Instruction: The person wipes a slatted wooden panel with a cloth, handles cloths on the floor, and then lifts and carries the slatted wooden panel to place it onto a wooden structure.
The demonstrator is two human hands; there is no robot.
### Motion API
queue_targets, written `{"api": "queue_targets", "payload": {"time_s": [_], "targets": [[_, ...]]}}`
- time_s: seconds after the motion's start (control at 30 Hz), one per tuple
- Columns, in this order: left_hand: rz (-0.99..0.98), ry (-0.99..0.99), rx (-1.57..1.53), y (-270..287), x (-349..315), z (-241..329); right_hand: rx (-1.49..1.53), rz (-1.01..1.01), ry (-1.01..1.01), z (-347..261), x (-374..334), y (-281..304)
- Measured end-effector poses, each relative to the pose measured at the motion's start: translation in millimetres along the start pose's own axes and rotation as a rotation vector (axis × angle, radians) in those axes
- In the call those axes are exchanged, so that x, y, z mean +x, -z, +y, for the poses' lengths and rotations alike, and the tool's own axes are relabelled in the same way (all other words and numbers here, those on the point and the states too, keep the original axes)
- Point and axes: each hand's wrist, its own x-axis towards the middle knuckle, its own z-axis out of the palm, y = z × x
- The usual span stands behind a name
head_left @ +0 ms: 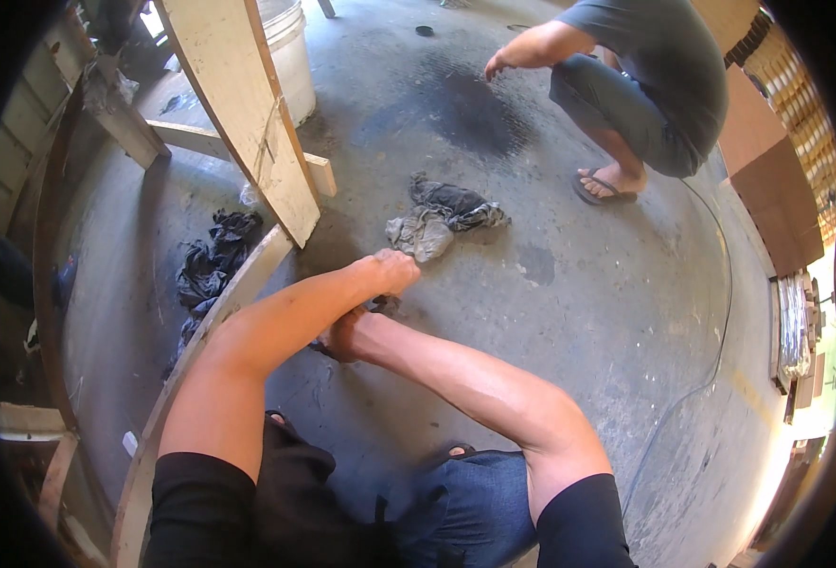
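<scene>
My left hand (397,272) is closed, held low over the concrete floor just on the near side of a crumpled light grey rag (420,234). Its fingers are turned away, so what they hold is hidden. A dark rag (465,205) lies bunched against the grey one. Nearer to me and under my left forearm, my right hand (344,336) appears curled, its fingers mostly hidden. Small dark patches, perhaps cloth, show beside it; I cannot make out what it grips.
A wooden post (248,114) and low rail (214,322) stand at my left, with a heap of dark cloth (212,265) beyond. A white bucket (287,62) sits behind. Another person (645,85) squats by a dark wet patch (475,109). A cable (727,312) runs along the right.
</scene>
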Motion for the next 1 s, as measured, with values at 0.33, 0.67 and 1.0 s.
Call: {"api": "queue_targets", "payload": {"time_s": [0.33,0.67,1.0], "targets": [[-0.019,0.005,0.04,5,-1,6,-0.03,-0.031,0.026,4,-1,0],[0.052,-0.037,0.092,18,11,23,0.0,0.168,0.033,41,8,-62],[0.017,0.009,0.037,3,-10,11,0.128,0.198,0.053,6,-10,-3]]}}
